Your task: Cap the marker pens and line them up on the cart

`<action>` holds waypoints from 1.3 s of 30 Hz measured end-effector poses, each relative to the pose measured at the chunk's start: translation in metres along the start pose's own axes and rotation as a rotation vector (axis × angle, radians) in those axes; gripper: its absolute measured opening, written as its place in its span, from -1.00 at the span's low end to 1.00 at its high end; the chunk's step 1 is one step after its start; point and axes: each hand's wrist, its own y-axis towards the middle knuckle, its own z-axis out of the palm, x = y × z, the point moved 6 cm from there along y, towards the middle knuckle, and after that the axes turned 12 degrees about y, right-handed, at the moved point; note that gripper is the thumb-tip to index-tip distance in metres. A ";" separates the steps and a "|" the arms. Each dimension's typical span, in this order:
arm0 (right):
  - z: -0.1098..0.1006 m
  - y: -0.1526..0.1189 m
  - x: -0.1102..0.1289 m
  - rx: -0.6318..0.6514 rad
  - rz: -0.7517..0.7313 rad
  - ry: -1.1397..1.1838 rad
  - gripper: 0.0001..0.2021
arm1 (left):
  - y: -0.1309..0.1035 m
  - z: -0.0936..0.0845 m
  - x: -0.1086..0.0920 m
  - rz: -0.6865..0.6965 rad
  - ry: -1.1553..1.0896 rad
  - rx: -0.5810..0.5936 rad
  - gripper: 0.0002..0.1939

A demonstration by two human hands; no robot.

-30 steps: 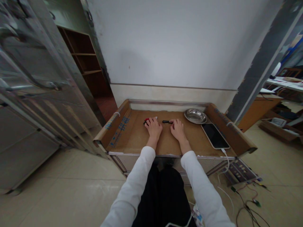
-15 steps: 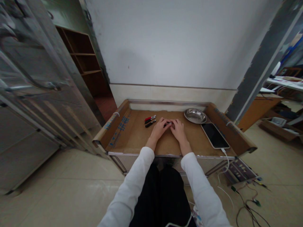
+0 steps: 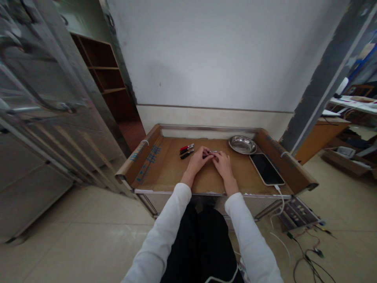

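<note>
The left hand (image 3: 197,161), a second ago over the other pens (image 3: 187,154), now meets the right hand (image 3: 223,163) at the table's (image 3: 165,173) centre, pinched on a pen (image 3: 213,151) whose silvery part newly shows; whether the right hand grips it I cannot tell. Fingers hide most of it. From there, the other pens lie at nine o'clock, bowl (image 3: 242,145) between two and three, phone (image 3: 266,169) between three and four.

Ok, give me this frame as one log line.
left hand: holding slim item | right hand: fingertips at it | left side: red pen, black pens | right side: metal bowl, phone
</note>
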 end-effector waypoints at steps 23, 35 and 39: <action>0.006 0.000 -0.011 -0.018 0.058 -0.038 -0.83 | -0.004 -0.027 -0.010 0.049 0.039 -0.384 -0.80; 0.004 -0.001 -0.009 -0.026 0.069 -0.028 -0.81 | -0.005 -0.035 -0.005 -0.029 0.137 -0.471 -0.82; 0.004 -0.001 -0.010 -0.027 0.069 -0.012 -0.80 | -0.005 -0.036 -0.007 -0.005 0.142 -0.482 -0.85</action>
